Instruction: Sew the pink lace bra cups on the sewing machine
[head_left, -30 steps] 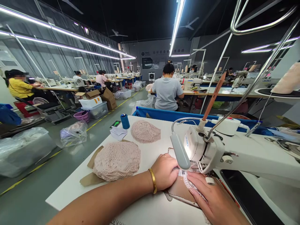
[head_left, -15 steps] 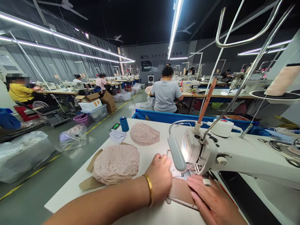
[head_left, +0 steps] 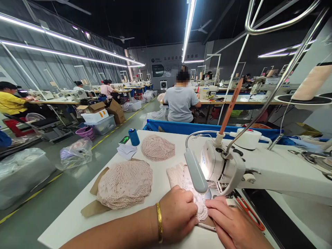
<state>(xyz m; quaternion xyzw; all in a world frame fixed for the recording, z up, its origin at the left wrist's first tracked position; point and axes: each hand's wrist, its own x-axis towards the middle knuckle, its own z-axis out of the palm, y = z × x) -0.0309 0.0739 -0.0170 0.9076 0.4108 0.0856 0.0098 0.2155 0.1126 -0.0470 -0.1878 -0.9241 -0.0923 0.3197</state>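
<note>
A pale pink lace piece [head_left: 201, 204] with a scalloped, holed edge lies under the head of a white sewing machine [head_left: 275, 169]. My left hand [head_left: 178, 212], a gold bangle at its wrist, is closed on the lace's near left part. At the right edge of the lace, my right hand [head_left: 228, 218] has its fingers together and bent, gripping the border beside the needle area; its thumb is hidden. Brown material shows beneath the lace. More pale fabric [head_left: 175, 174] spreads out behind my left hand. The grey lamp [head_left: 196, 169] covers part of the work.
Two lace stacks, a nearer one [head_left: 126, 185] and a farther one [head_left: 158, 148], lie left on the white table [head_left: 64, 224]. A blue thread spool [head_left: 134, 137] stands behind them. Orange-handled snips [head_left: 250, 212] and a black phone-like slab [head_left: 275, 218] lie at right. Co-workers sit farther off.
My left hand has come nearer and slightly right, bringing the lace over the brown material. My right hand's fingers have bent in at the lace edge. The view has shifted a little.
</note>
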